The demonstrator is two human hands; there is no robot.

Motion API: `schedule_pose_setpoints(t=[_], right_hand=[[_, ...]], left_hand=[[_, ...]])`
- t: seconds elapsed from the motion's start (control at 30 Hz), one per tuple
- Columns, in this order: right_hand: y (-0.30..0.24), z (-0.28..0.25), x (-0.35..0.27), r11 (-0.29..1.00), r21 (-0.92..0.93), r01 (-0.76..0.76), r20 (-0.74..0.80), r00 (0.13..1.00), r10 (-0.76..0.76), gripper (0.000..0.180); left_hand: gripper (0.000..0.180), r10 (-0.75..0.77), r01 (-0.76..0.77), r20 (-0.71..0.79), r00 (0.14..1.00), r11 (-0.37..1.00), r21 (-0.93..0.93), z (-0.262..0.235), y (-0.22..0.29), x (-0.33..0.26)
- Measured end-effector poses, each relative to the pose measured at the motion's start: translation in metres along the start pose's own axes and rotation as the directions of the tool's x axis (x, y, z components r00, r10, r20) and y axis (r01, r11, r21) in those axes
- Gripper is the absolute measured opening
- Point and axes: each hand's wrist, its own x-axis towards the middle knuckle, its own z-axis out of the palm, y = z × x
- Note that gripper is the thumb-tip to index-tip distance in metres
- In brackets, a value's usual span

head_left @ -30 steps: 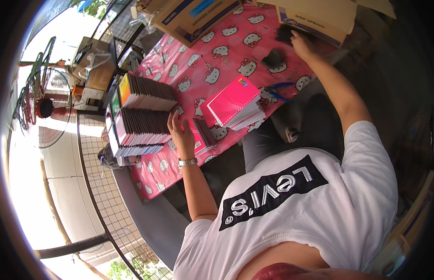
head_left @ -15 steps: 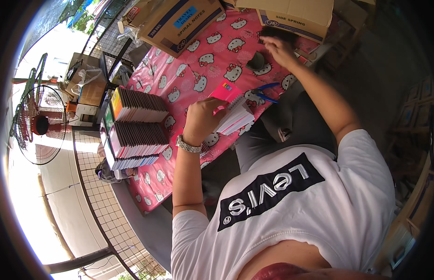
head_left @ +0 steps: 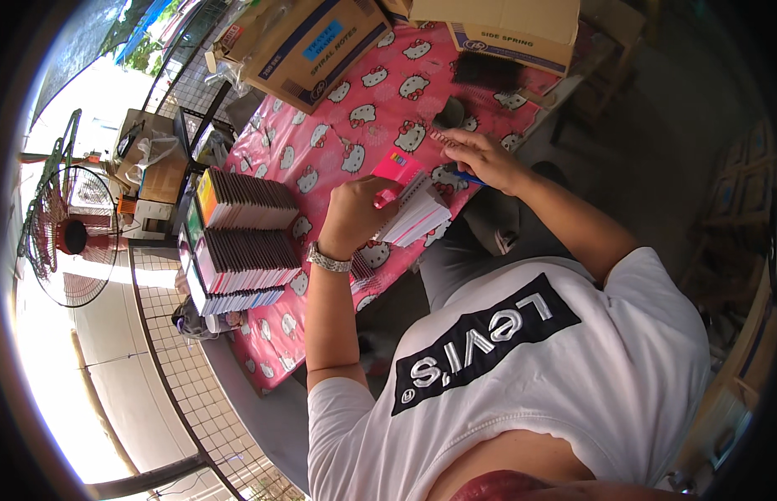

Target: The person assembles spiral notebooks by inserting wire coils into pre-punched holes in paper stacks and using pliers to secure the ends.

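My left hand (head_left: pixel 353 213), a watch on its wrist, is closed on the edge of a small notebook (head_left: pixel 418 213) with a bright pink cover and loose white pages. A row of punched holes runs along the page edge. To the right, my right hand (head_left: pixel 484 160) pinches a thin, ridged strip (head_left: pixel 443 136) that looks like a binding spiral coil. It is held just beyond the notebook, apart from it. Blue-handled pliers (head_left: pixel 469 177) lie partly hidden under my right hand. A dark grey cup-like object (head_left: pixel 452 113) is beyond my right fingers.
Stacks of spiral-bound notebooks (head_left: pixel 247 238) stand on the left of the pink patterned tablecloth (head_left: pixel 276 338). A pile of black coils (head_left: pixel 487 73) lies near an open carton (head_left: pixel 514 42) at far right. Another carton (head_left: pixel 317 63) stands at the back. A fan (head_left: pixel 71 236) is at far left.
My right hand has come back from the black coil pile toward the notebook, now with a thin strip in its fingers. My left hand keeps its grip on the notebook.
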Motion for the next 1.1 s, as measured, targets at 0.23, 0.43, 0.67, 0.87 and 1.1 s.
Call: schedule_pose_setpoints(t=[0.23, 0.43, 0.67, 0.87, 1.1], right_hand=[[-0.004, 0.003, 0.012, 0.993, -0.081, 0.088, 0.009, 0.996, -0.088, 0.034], [-0.019, 0.049, -0.004, 0.975, -0.022, 0.219, -0.082, 0.972, -0.220, 0.052], [-0.040, 0.034, 0.022, 0.942, -0.168, 0.290, 0.085, 0.956, -0.279, 0.047], [-0.064, 0.011, 0.035, 0.635, -0.448, 0.629, 0.329, 0.777, -0.537, 0.024], [-0.061, 0.009, 0.040, 0.717, -0.394, 0.576, 0.424, 0.805, -0.414, 0.021]], left_hand=[[0.025, 0.017, -0.015, -0.049, 0.999, 0.999, 0.039, -0.005, 0.002, 0.000], [0.020, 0.037, 0.084, -0.376, 0.926, 0.950, 0.300, 0.005, 0.007, 0.002], [0.022, 0.140, 0.023, -0.458, 0.878, 0.943, 0.332, 0.017, -0.002, 0.007], [0.020, 0.188, -0.070, -0.416, 0.890, 0.956, 0.283, 0.015, -0.001, 0.005], [0.015, 0.144, -0.054, -0.417, 0.897, 0.974, 0.220, 0.014, 0.010, 0.007]])
